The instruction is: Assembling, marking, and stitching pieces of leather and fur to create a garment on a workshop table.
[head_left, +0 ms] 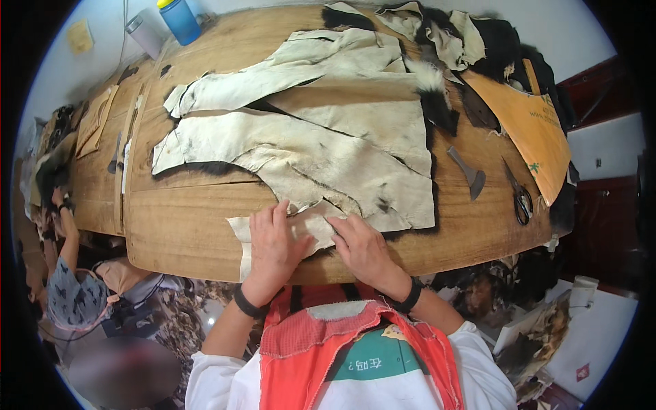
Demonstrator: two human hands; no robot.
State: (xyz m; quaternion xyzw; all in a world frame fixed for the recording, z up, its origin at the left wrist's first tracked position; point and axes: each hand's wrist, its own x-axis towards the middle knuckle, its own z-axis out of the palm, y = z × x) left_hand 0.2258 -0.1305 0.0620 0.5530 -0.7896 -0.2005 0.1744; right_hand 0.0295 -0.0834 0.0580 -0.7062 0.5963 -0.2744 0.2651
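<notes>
A small pale piece of fur pelt (318, 223) lies skin side up at the table's near edge. My left hand (273, 239) grips its left part, fingertips pointing away from me. My right hand (362, 247) pinches its right part between thumb and fingers. Just beyond it, touching its far edge, spreads a large cream pelt (321, 137) made of several panels. Dark fur shows along that pelt's borders, and gaps run between some panels. My fingers partly hide the small piece.
On the right lie a metal blade tool (469, 173), black scissors (521, 198) and a yellow bag (529, 126). Fur scraps (451, 34) pile up at the far right. A blue bottle (179, 22) and a grey cup (143, 35) stand far left. A co-worker's arm (69, 236) reaches in at left.
</notes>
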